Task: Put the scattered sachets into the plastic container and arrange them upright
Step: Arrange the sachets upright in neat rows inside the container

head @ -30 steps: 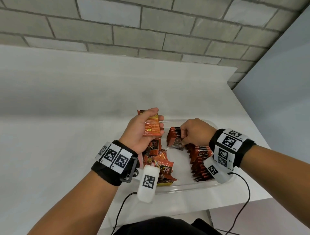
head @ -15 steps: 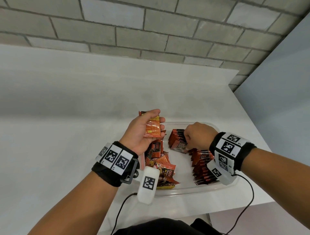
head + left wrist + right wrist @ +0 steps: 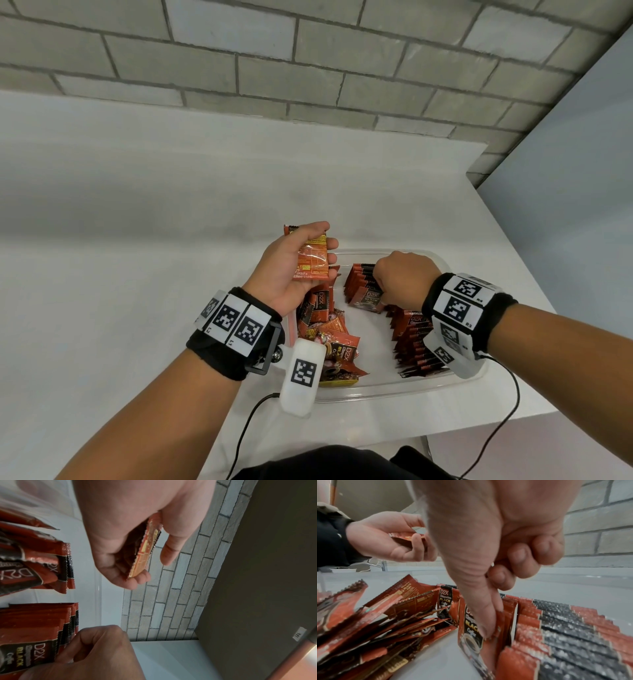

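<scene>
A clear plastic container (image 3: 376, 390) stands on the white table near its front edge. My left hand (image 3: 323, 243) grips a small stack of orange-red sachets (image 3: 313, 263) above the container's left rear corner; the stack shows edge-on (image 3: 145, 550) in the left wrist view. Inside, at the rear, my right hand (image 3: 385, 294) pinches the front sachet (image 3: 471, 626) of an upright group (image 3: 358, 281), thumb (image 3: 481, 615) on its face. A longer upright row (image 3: 411, 346) fills the right side. Loose sachets (image 3: 329, 339) lie piled at the left.
The table's right edge (image 3: 513, 260) runs close beside the container, and the front edge (image 3: 479, 425) is just below it. A grey brick wall (image 3: 308, 68) stands behind the table. Cables (image 3: 507, 421) hang from both wrist cameras.
My right hand has shifted only slightly at the rear group while keeping its pinch on the front sachet. The left hand still holds its stack in the same place.
</scene>
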The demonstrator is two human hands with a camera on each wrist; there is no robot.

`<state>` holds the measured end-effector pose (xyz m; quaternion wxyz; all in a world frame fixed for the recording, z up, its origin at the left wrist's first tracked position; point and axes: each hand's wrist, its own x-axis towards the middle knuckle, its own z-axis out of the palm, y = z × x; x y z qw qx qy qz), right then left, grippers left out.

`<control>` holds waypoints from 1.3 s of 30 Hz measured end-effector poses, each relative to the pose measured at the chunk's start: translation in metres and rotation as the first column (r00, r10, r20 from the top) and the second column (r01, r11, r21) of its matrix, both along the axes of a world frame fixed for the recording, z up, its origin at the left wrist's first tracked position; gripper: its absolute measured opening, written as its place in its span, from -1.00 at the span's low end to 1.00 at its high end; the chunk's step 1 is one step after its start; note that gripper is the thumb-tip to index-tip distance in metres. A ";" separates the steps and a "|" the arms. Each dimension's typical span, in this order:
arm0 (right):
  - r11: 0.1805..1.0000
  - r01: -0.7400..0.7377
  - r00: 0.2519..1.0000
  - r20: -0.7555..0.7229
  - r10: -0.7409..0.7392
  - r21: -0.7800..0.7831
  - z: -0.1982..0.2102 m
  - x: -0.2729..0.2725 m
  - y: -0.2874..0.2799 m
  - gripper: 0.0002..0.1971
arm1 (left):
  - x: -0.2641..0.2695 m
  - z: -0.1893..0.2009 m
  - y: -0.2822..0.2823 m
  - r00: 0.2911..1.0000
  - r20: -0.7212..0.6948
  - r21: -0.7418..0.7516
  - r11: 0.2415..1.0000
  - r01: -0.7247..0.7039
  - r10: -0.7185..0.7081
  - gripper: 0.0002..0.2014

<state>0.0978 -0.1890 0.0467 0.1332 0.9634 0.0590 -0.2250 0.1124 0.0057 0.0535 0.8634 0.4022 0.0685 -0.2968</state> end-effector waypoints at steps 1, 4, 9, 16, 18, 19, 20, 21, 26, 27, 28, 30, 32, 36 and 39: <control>1.000 0.005 1.000 -0.006 -0.005 -0.007 0.000 0.001 0.000 -0.87 | 0.000 0.000 0.000 1.000 0.000 0.000 1.000 0.001 -0.001 -0.56; 1.000 0.005 1.000 -0.001 -0.005 -0.012 -0.001 0.001 -0.001 -0.82 | 0.000 0.000 0.000 1.000 -0.003 -0.004 1.000 0.002 -0.002 -0.59; 0.999 -0.025 0.999 0.042 0.027 -0.025 0.002 0.000 0.000 -0.73 | 0.000 -0.001 0.001 1.000 0.001 -0.001 1.000 0.001 -0.001 -0.60; 0.999 -0.031 0.999 0.007 0.031 -0.041 0.003 -0.002 -0.001 -0.67 | -0.001 -0.002 0.000 1.000 -0.001 -0.005 1.000 0.000 0.000 -0.61; 0.999 -0.036 0.999 0.012 0.036 -0.032 0.006 -0.002 -0.001 -0.76 | -0.002 -0.002 0.000 1.000 -0.002 -0.005 1.000 0.000 0.000 -0.61; 0.999 -0.037 0.999 0.013 0.037 -0.021 0.007 -0.003 -0.001 -0.79 | -0.002 -0.002 0.000 1.000 -0.004 -0.004 1.000 0.001 -0.001 -0.61; 0.999 -0.038 0.999 0.015 0.038 -0.008 0.009 -0.003 0.000 -0.79 | -0.002 -0.002 0.000 1.000 -0.006 -0.003 1.000 0.002 -0.002 -0.60; 0.999 -0.039 0.999 0.019 0.039 0.002 0.011 -0.004 0.000 -0.77 | -0.002 -0.002 0.000 1.000 -0.007 -0.002 1.000 0.003 -0.003 -0.60; 1.000 -0.024 0.999 0.028 0.023 0.014 0.013 -0.005 0.000 -0.75 | -0.003 -0.002 -0.002 1.000 -0.015 0.005 1.000 0.000 0.000 -0.63; 1.000 -0.024 0.999 0.027 0.024 0.017 0.013 -0.005 0.000 -0.76 | -0.004 -0.002 -0.002 1.000 -0.017 0.005 1.000 0.001 -0.001 -0.64; 0.999 -0.025 0.999 0.027 0.024 0.021 0.013 -0.005 0.000 -0.77 | -0.004 -0.002 -0.002 1.000 -0.018 0.003 1.000 0.003 -0.003 -0.66; 0.999 -0.024 0.999 0.037 0.023 0.038 0.013 -0.005 0.000 -0.79 | -0.004 -0.003 -0.003 1.000 -0.022 0.002 1.000 0.004 -0.004 -0.71; 0.996 -0.004 0.998 0.067 -0.002 0.091 0.015 -0.005 -0.002 -0.79 | -0.005 -0.003 -0.004 0.999 -0.046 0.000 1.000 -0.003 0.003 -0.77; 0.892 0.120 0.974 0.120 -0.190 0.436 0.027 -0.010 -0.011 -0.83 | -0.006 -0.002 -0.006 0.995 -0.095 -0.035 0.999 -0.021 0.017 -0.87; 0.722 0.144 0.945 0.123 -0.303 0.676 0.042 -0.018 -0.016 -0.87 | -0.008 0.000 -0.008 0.997 -0.055 -0.044 0.998 0.048 -0.050 -0.86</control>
